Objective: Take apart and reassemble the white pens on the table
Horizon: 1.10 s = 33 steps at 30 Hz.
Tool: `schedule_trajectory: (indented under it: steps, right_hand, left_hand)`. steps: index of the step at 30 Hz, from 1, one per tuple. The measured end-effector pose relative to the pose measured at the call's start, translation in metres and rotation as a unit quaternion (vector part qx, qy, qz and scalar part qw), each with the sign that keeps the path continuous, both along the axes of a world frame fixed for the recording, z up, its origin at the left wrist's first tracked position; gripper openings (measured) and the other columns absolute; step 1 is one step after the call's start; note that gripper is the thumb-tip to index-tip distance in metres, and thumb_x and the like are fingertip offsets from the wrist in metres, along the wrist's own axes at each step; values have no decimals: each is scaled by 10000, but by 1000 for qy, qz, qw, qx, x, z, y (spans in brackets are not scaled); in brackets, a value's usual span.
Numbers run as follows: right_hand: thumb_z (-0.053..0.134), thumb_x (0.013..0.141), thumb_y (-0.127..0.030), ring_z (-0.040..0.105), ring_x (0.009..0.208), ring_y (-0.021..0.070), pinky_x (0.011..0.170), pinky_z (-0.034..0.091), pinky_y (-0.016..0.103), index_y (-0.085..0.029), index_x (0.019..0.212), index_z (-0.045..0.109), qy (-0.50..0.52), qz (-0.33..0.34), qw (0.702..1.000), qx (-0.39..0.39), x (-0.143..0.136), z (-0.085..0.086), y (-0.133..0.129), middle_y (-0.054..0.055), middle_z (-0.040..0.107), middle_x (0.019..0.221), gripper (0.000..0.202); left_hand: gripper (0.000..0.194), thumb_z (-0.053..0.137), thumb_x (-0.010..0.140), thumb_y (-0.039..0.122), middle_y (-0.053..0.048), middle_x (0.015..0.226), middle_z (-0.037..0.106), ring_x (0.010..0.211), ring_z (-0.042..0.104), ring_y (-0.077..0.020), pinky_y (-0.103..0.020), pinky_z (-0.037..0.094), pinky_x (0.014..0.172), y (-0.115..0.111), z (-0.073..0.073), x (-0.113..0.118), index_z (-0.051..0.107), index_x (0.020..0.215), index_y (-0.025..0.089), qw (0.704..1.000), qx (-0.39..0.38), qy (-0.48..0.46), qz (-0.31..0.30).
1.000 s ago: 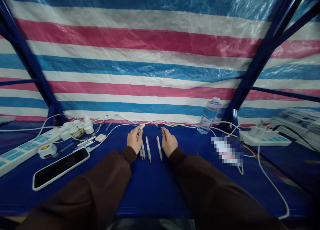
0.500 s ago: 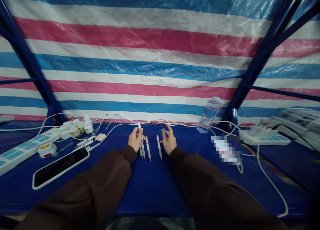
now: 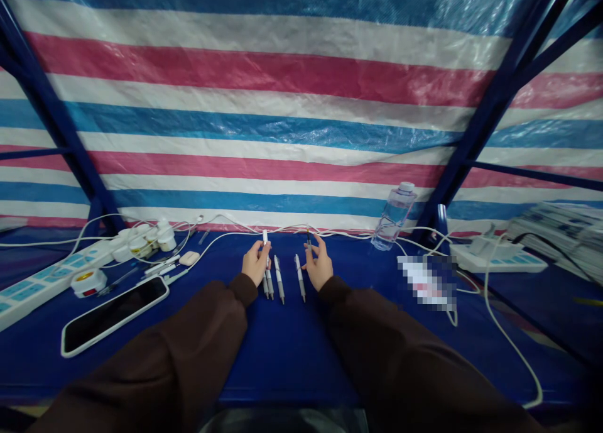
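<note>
My left hand (image 3: 255,262) is closed around a white pen cap or barrel (image 3: 265,237), whose pale end sticks up above the fingers. In my right hand (image 3: 319,264) a thin, dark-tipped pen piece (image 3: 309,238) stands upright between thumb and fingers; it looks like a pen without its cap. Between the hands, a white and grey pen (image 3: 279,279) and another such pen (image 3: 300,278) lie on the blue desk (image 3: 282,357). Two more pens (image 3: 268,285) lie side by side next to my left hand, their upper ends hidden by it.
To the left are a phone (image 3: 115,317), a power strip (image 3: 56,273), white adapters (image 3: 141,239) and cables. A clear bottle (image 3: 394,216) stands at the back right, near a blurred-out item (image 3: 428,283), another power strip (image 3: 499,258) and stacked papers (image 3: 556,235). A striped sheet (image 3: 282,125) hangs behind.
The white piece in my left hand has become more upright and shifted slightly right. My right hand and the pens on the desk stay nearly where they were.
</note>
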State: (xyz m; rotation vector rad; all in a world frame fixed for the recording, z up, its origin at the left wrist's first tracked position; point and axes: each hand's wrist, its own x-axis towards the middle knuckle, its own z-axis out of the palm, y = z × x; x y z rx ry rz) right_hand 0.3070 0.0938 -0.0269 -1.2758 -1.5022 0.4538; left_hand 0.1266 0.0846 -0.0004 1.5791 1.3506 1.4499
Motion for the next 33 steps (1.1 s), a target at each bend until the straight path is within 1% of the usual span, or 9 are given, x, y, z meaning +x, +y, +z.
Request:
schedule_trajectory:
  steps: [3,6,10,14,19,23,27,30,33]
  right_hand:
    - [421,830,-304,595,504,121,518,489,266,-293,1314,247,-16,-12,1000,7,1,0,0,41,614,1095,514]
    - [424,828,-306,616,599,136,556,479,266,-283,1260,317,-27,-23,999,26,2,2,-2,38,622,1081,445]
    - [437,816,-289,616,760,158,631,456,273,-264,1080,449,-58,-54,996,43,1,10,-8,16,651,977,265]
    - [454,793,-256,582,822,173,683,439,286,-251,936,508,-91,-77,991,58,0,15,-12,12,640,874,154]
    - [441,795,-220,554,853,178,741,431,300,-238,916,524,-86,-67,989,102,0,14,-10,30,623,895,148]
    - [430,798,-200,550,871,179,760,431,307,-236,926,530,-76,-55,989,115,1,11,-7,32,617,920,167]
    - [439,781,-179,550,856,181,761,433,312,-240,907,541,-81,-53,988,121,1,9,-5,27,619,906,173]
    - [437,767,-153,544,852,183,768,425,315,-244,888,546,-98,-46,986,126,1,10,-6,21,627,898,186]
    - [435,761,-140,541,855,183,769,420,316,-241,878,542,-97,-54,986,123,2,11,-6,16,632,902,188]
  left_hand:
    - [334,397,811,509,79,375,414,357,408,-87,-189,342,435,-1,0,0,515,756,201,1000,0,4,-2]
    - [332,388,818,503,84,375,373,353,373,-84,-188,313,417,0,-1,0,515,752,202,1000,2,8,1]
    - [327,386,823,491,77,418,364,389,375,-84,-188,296,425,0,-2,-1,527,755,204,999,12,35,19]
    - [316,389,824,486,76,444,360,410,354,-81,-189,288,437,-1,-2,-2,521,757,207,997,24,68,10]
    - [286,436,807,464,55,539,486,499,434,-85,-191,338,503,-4,-1,-2,549,786,202,992,47,120,-12]
    - [259,468,799,427,40,602,519,555,458,-90,-198,367,552,-2,-4,-1,597,812,203,982,94,162,-4]
    - [216,503,791,372,2,732,574,668,528,-117,-227,416,654,2,-8,-2,630,863,213,973,136,185,10]
    - [196,512,793,345,-12,794,579,746,557,-136,-248,431,720,2,-7,-4,636,891,228,968,151,198,23]
    - [182,520,791,327,-13,823,583,787,565,-146,-260,437,745,2,-5,-6,641,897,242,965,145,215,38]
